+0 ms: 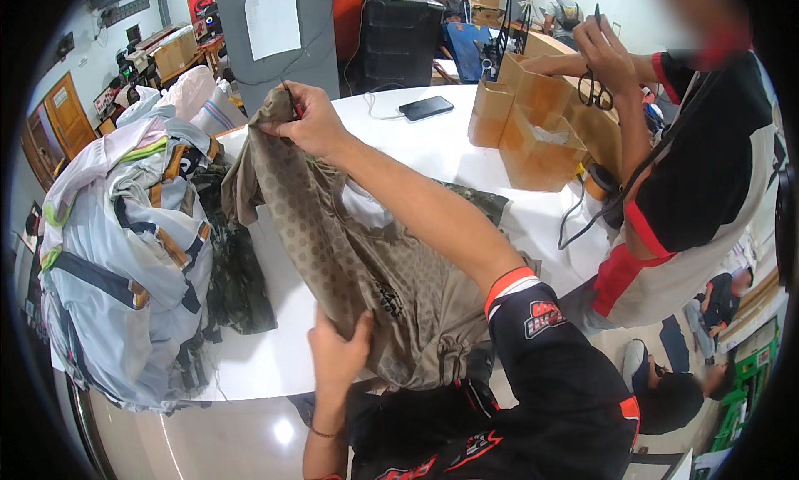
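Observation:
A brown-grey patterned shirt point(308, 222) is stretched between my hands over the table's near edge, its lower part hanging toward me. My left hand point(339, 351) grips the cloth low down, with thumb and fingers closed on it. Farther off, my right hand point(312, 124) is closed at the shirt's raised sleeve end point(270, 110). A narrow dark tool with a red part point(295, 107) shows in that hand; the fingers cover most of it, so its kind is unclear. White cloth shows inside the shirt's neck.
Pale garments point(125, 255) form a tall heap at left, beside dark camouflage cloth point(237, 272). On the white table point(391, 155) lie a phone point(426, 108) with a cable and open cardboard boxes point(541, 151). At right a co-worker holds black-handled scissors point(594, 93).

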A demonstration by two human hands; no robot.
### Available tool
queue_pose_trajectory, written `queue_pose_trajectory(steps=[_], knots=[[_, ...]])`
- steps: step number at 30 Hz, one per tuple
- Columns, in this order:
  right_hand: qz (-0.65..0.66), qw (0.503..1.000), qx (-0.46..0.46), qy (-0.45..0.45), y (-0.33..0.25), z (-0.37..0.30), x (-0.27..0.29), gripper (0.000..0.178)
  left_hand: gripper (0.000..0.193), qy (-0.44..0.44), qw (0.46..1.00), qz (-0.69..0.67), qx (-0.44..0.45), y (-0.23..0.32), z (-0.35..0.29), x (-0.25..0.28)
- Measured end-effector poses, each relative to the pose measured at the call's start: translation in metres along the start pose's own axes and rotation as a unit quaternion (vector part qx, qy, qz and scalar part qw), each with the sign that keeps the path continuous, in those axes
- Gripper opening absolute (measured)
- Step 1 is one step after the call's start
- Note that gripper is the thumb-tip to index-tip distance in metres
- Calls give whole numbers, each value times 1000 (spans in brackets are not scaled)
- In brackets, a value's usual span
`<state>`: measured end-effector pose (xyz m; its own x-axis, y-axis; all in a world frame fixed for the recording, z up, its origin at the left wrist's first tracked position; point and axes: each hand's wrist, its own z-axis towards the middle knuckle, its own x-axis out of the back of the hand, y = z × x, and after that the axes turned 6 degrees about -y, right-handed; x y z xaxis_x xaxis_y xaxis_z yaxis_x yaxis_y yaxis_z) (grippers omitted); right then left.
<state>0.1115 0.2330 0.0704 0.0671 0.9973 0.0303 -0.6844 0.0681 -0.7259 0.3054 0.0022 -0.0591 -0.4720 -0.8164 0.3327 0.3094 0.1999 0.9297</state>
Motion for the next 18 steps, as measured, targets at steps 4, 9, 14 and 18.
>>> queue_pose_trajectory(steps=[4,9,14,18], knots=[[-49,997,29,42,-12,7,7,25,30,-30,997,54,52,2,-8,-21],[-52,992,57,103,-23,16,16,27,30,-43,999,15,24,9,-9,-32],[-104,963,141,202,-27,30,40,25,29,-39,998,-23,34,0,-5,-29],[-120,932,200,277,-57,37,65,20,30,0,998,38,41,-6,11,11]])
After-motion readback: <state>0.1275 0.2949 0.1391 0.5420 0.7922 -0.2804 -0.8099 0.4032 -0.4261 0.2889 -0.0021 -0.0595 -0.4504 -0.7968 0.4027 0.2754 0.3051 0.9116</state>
